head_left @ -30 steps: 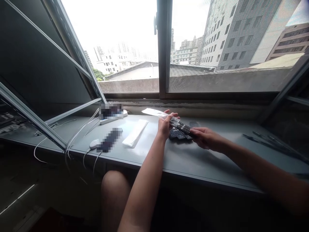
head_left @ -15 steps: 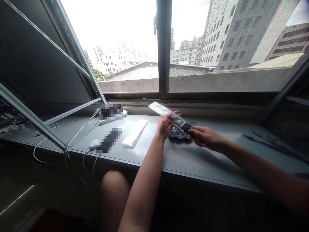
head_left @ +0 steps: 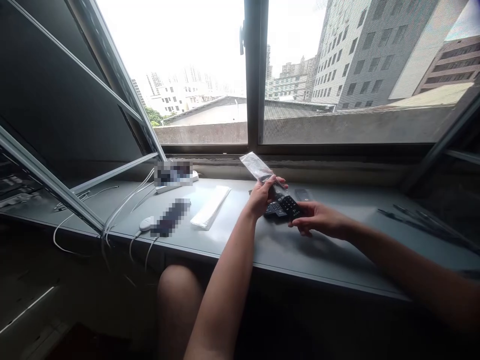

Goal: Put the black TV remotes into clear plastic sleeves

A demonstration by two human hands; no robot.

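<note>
Over a grey desk [head_left: 337, 255], a person's left hand [head_left: 260, 198] holds its fingers closed on a clear sleeve [head_left: 254, 164] around a black remote [head_left: 291, 207], while the right hand [head_left: 314, 219] grips its bare end, opposed holds seemingly steadying both above other remotes [head_left: 276, 210].

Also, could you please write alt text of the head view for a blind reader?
A person's left hand and right hand hold a black remote, partly inside a clear plastic bag, above other black remotes on a grey desk. Flat white packaging lies further left, before a window.
</note>
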